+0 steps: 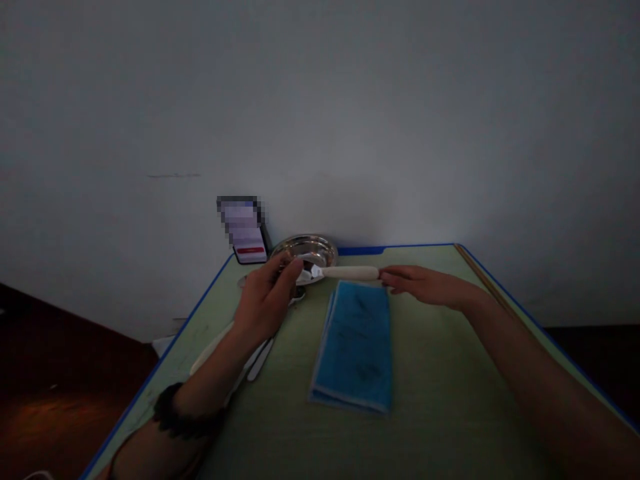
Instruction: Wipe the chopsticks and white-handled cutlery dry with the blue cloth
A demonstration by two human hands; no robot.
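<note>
My left hand [267, 297] is closed in a pinch around the metal end of a utensil with a white handle [350, 273], held level above the table. My right hand [425, 285] pinches the far end of that handle with its fingertips. Just beyond the utensil a shiny steel bowl [320, 245] stands at the back of the table. A folded blue cloth [356, 343] lies flat on the green table top [450, 387] below the utensil. More cutlery [260, 360] with white and metal handles lies under my left forearm.
A phone [246, 233] leans upright against the wall behind the bowl. The table has a blue edge [150, 380]; a dark floor drops off on the left and right. A plain grey wall stands close behind.
</note>
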